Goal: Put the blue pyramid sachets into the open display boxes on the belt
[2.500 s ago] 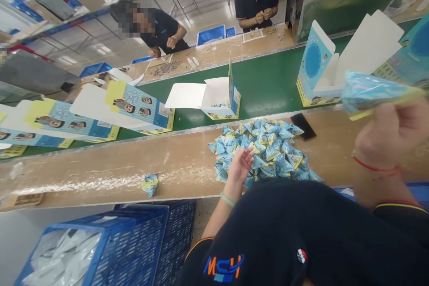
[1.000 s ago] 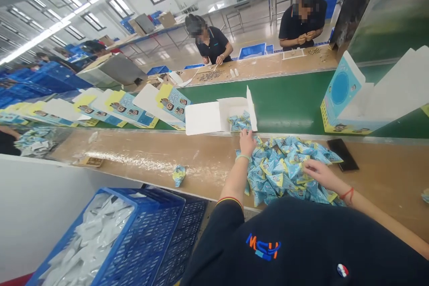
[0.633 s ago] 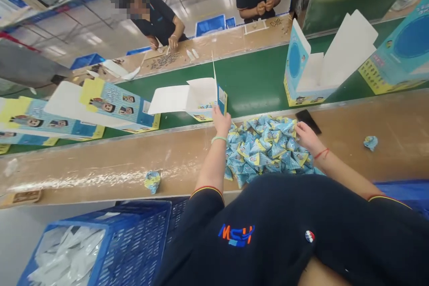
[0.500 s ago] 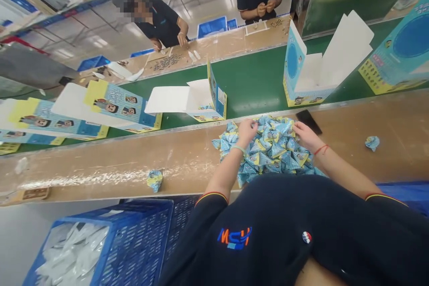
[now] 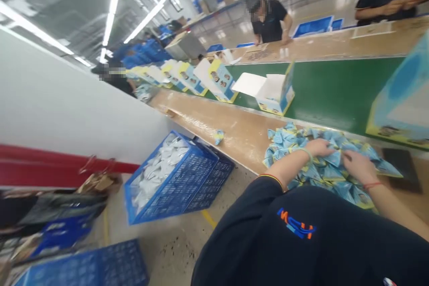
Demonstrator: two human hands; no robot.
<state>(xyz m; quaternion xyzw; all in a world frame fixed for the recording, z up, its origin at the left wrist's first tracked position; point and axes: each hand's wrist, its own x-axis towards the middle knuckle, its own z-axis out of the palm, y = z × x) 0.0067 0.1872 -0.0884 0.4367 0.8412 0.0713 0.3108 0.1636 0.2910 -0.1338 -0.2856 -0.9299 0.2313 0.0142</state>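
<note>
A heap of small blue-and-yellow triangular packets (image 5: pixel 284 136) lies on the brown work surface in front of me. My left hand (image 5: pixel 318 147) rests in the middle of the heap, its fingers bent in against a packet (image 5: pixel 334 158). Close by on the right, my right hand (image 5: pixel 360 167) is closed with its fingertips at that packet's other side. Motion blur softens both sets of fingers, and the packets under my palms are hidden.
Open printed cartons, one nearest at centre (image 5: pixel 273 94), line the green belt (image 5: pixel 335 85). A dark flat object (image 5: pixel 402 167) lies right of the heap. A single packet (image 5: pixel 219 136) sits leftward. Blue crates (image 5: pixel 201 174) hold white bags below. People work opposite.
My view has swung left, bringing the aisle and ceiling lights into sight. Both hands have come closer together over the heap, with the right hand moving in from its far edge.
</note>
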